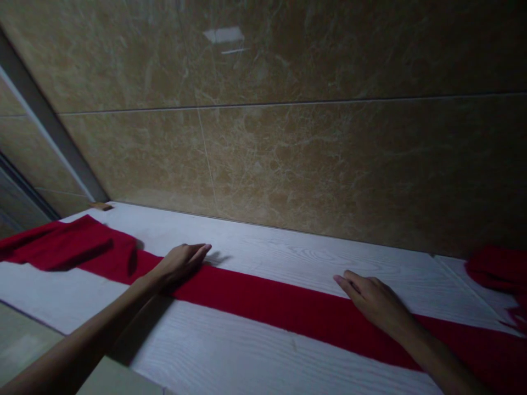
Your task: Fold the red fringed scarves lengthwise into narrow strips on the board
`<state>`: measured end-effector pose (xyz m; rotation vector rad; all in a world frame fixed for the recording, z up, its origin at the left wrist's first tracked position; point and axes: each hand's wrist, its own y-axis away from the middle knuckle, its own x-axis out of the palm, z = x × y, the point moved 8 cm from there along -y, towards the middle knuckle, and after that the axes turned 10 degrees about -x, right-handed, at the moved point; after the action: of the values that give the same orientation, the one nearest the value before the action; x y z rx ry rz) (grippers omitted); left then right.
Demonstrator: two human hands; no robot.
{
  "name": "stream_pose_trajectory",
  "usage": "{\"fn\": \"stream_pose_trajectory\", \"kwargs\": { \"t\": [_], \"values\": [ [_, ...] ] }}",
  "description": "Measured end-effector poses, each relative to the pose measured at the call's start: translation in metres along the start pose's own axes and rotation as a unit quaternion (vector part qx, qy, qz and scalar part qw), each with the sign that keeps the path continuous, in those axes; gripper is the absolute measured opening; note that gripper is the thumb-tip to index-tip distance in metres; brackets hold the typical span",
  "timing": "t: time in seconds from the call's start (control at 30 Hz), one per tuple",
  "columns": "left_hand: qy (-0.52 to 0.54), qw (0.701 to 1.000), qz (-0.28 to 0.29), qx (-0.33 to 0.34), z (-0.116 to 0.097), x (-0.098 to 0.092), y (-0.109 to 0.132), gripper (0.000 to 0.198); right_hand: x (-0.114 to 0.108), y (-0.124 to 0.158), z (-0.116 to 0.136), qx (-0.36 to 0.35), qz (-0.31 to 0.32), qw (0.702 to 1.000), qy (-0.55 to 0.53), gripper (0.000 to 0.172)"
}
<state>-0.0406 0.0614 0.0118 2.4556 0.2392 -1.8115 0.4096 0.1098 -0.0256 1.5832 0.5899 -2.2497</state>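
A long strip of red cloth point(263, 299) runs across a white wood-grain board point(272, 249). Its left end lies folded in a thick layer point(66, 244), and a crumpled bunch of red cloth point(498, 271) sits at the far right. My left hand point(181, 264) lies flat over the strip's upper edge, with the fingertips on the white board. My right hand point(370, 299) rests palm down at the same edge, its fingers extended onto the board. Neither hand grips the cloth.
A beige marble-tiled wall point(288, 153) rises behind the board. A small wooden piece point(101, 206) lies at the board's far left corner. A grey metal door frame point(49, 115) stands at the left, and a pale floor point(28, 345) shows below the near edge.
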Motion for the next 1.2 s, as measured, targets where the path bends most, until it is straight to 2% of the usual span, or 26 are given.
{"fn": "stream_pose_trajectory", "kwargs": {
  "t": [0.07, 0.17, 0.2, 0.27, 0.33, 0.37, 0.4, 0.47, 0.53, 0.63, 0.7, 0.8, 0.87, 0.97, 1.07, 1.13, 1.2],
  "values": [
    [-0.017, 0.999, 0.027, -0.009, 0.001, 0.003, -0.005, 0.060, 0.001, -0.005, 0.000, 0.004, 0.039, 0.999, 0.014, 0.045],
    [-0.033, 0.999, 0.023, -0.018, 0.002, 0.000, -0.009, 0.060, -0.004, -0.010, 0.001, 0.021, 0.081, 0.996, 0.043, 0.046],
    [-0.035, 0.999, 0.013, -0.016, 0.003, -0.002, -0.008, 0.059, -0.008, -0.010, 0.002, 0.029, 0.075, 0.995, 0.059, 0.045],
    [-0.031, 0.999, -0.015, 0.014, 0.002, -0.006, -0.001, 0.058, -0.016, -0.007, 0.012, 0.012, 0.024, 0.996, 0.080, 0.045],
    [-0.026, 0.997, -0.034, 0.061, 0.002, -0.005, 0.011, 0.062, -0.019, 0.002, 0.036, -0.066, -0.038, 0.995, 0.072, 0.051],
    [-0.030, 0.996, -0.032, 0.075, 0.005, -0.002, 0.018, 0.064, -0.015, 0.008, 0.050, -0.115, -0.046, 0.990, 0.060, 0.054],
    [-0.040, 0.996, -0.023, 0.075, 0.009, 0.003, 0.025, 0.066, -0.007, 0.015, 0.062, -0.156, -0.033, 0.986, 0.050, 0.056],
    [-0.068, 0.997, 0.006, 0.035, 0.024, 0.012, 0.035, 0.067, 0.015, 0.028, 0.076, -0.192, 0.039, 0.980, 0.043, 0.060],
    [-0.089, 0.995, 0.034, -0.003, 0.036, 0.019, 0.042, 0.068, 0.033, 0.035, 0.077, -0.181, 0.105, 0.977, 0.045, 0.064],
    [-0.099, 0.993, 0.062, -0.012, 0.038, 0.020, 0.046, 0.066, 0.043, 0.036, 0.069, -0.155, 0.141, 0.976, 0.054, 0.068],
    [-0.105, 0.992, 0.061, -0.014, 0.035, 0.017, 0.046, 0.066, 0.043, 0.033, 0.067, -0.153, 0.148, 0.976, 0.056, 0.068],
    [-0.114, 0.993, 0.015, -0.012, 0.027, 0.012, 0.049, 0.065, 0.036, 0.030, 0.071, -0.149, 0.143, 0.977, 0.058, 0.068],
    [-0.110, 0.994, -0.003, 0.006, 0.021, 0.016, 0.053, 0.063, 0.028, 0.029, 0.077, -0.143, 0.125, 0.980, 0.064, 0.068],
    [-0.100, 0.994, 0.034, 0.023, 0.016, 0.027, 0.058, 0.062, 0.020, 0.031, 0.085, -0.138, 0.107, 0.983, 0.062, 0.064],
    [-0.110, 0.992, 0.065, 0.005, 0.010, 0.028, 0.053, 0.062, 0.019, 0.035, 0.090, -0.132, 0.127, 0.982, 0.050, 0.060],
    [-0.115, 0.992, 0.050, 0.003, -0.008, 0.022, 0.050, 0.062, 0.016, 0.036, 0.091, -0.127, 0.129, 0.983, 0.042, 0.061],
    [-0.101, 0.994, 0.028, 0.023, -0.040, 0.019, 0.054, 0.061, 0.012, 0.036, 0.092, -0.130, 0.110, 0.985, 0.038, 0.061]
  ]
}}
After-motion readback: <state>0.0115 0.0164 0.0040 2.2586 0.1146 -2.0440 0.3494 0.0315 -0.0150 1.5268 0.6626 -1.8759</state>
